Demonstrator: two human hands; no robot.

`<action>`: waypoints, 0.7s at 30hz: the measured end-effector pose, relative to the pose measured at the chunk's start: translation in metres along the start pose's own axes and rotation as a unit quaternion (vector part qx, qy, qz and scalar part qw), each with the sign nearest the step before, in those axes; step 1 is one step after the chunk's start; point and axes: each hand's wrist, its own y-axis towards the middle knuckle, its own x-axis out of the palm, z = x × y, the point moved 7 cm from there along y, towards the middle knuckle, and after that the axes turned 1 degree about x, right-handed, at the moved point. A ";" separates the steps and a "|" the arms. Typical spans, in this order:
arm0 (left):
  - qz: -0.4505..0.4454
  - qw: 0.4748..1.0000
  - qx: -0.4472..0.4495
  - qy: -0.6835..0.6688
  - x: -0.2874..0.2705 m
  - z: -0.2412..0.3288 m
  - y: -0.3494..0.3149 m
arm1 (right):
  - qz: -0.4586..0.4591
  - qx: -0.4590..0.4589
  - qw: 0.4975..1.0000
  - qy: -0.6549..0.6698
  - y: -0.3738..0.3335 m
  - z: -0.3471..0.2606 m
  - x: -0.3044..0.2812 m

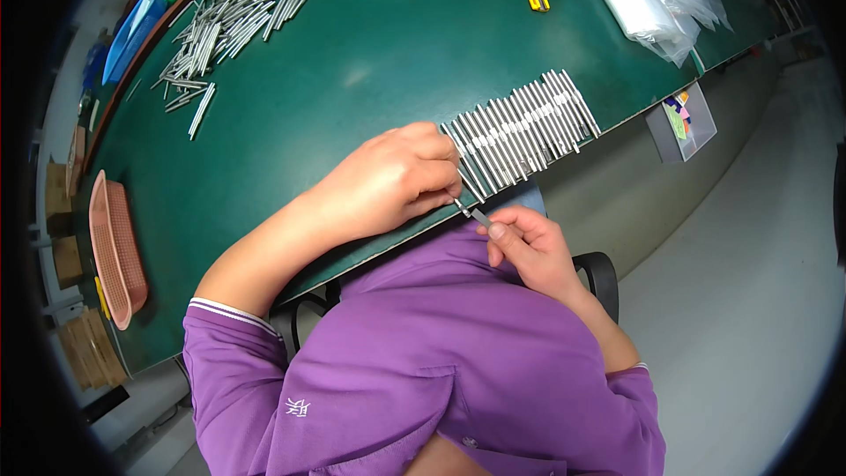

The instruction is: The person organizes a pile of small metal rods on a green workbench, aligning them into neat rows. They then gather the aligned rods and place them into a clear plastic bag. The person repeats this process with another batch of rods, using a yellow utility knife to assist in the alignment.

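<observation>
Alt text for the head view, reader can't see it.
The left hand holds a metal rod by the edge of a green table; the right hand holds a small grey strip close to its tip. Right of the left hand lies a row of rods; a loose pile is farther back, left.

Silver rods (522,130); green table (379,44); purple shirt (397,326).

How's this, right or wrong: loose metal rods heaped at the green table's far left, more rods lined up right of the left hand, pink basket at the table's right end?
One error: the head view shows the pink basket at the left end of the green table. Correct: loose metal rods heaped far left, lined-up rods right of the left hand.
</observation>
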 end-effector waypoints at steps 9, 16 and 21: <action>0.004 1.000 -0.023 -0.002 0.001 -0.002 0.001 | 0.011 0.017 1.000 -0.014 0.009 0.000 0.009; 0.003 1.000 -0.008 -0.009 0.000 -0.001 0.004 | 0.026 0.019 0.999 0.006 -0.010 0.027 -0.004; 0.012 1.000 -0.020 -0.007 -0.001 -0.003 0.003 | 0.032 0.007 0.999 -0.009 0.008 0.007 0.005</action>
